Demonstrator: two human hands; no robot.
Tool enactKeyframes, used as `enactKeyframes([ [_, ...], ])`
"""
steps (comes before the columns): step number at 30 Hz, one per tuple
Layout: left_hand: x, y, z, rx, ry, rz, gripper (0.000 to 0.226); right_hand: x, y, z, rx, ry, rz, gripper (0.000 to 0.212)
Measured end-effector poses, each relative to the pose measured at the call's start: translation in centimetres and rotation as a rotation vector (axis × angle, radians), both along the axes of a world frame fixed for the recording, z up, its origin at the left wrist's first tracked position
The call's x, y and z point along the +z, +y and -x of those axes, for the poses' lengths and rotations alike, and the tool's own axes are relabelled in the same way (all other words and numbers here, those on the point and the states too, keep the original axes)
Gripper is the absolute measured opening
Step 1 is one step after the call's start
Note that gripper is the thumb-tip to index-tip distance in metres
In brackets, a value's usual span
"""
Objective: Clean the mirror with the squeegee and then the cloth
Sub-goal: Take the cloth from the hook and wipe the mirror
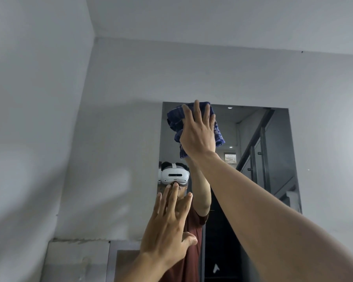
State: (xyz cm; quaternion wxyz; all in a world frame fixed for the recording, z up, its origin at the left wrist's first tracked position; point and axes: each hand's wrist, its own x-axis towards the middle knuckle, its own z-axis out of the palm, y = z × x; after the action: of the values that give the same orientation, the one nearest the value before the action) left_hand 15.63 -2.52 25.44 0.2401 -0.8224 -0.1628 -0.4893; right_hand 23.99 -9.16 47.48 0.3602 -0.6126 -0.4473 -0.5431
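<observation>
Right hand: your right hand [199, 132] is raised high with the fingers spread flat, pressing the cloth against the glass rather than gripping it.
Cloth: the blue checked cloth [174, 121] is bunched under your right palm, showing out to the left, above and to the lower right of that hand, at the mirror's top left corner.
Left hand: your left hand [168, 226] is lower, below and left of the right one, open with fingers loosely apart and holding nothing; whether it touches the glass cannot be told.
Mirror: the mirror [273, 159] lies directly under your right hand and stretches away to its right, set in the grey wall [120, 119].
Reflection: a white headset [174, 176] shows in the glass just above your left fingertips, and a stair railing [259, 147] to the right of your right forearm.
</observation>
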Motion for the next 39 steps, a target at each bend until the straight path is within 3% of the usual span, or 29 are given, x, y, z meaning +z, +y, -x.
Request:
enactKeyframes([
  [6, -0.2, 0.2, -0.3, -0.001, -0.013, -0.002, 0.124, -1.1, 1.7, 0.4, -0.044, -0.18, 0.118, 0.068],
  [15, -0.3, 0.3, -0.3, -0.004, -0.014, -0.009, 0.127, 0.7, 1.2, -0.8, -0.021, -0.486, 0.372, 0.062],
  [27, -0.2, 0.5, -0.3, 0.022, 0.019, -0.024, 0.126, 3.1, 0.7, -0.9, 0.058, -0.299, 0.216, 0.057],
  [39, -0.4, 0.9, -0.5, 0.011, 0.006, -0.016, 0.127, 2.7, -4.3, -6.5, 0.065, -0.093, 0.04, 0.052],
])
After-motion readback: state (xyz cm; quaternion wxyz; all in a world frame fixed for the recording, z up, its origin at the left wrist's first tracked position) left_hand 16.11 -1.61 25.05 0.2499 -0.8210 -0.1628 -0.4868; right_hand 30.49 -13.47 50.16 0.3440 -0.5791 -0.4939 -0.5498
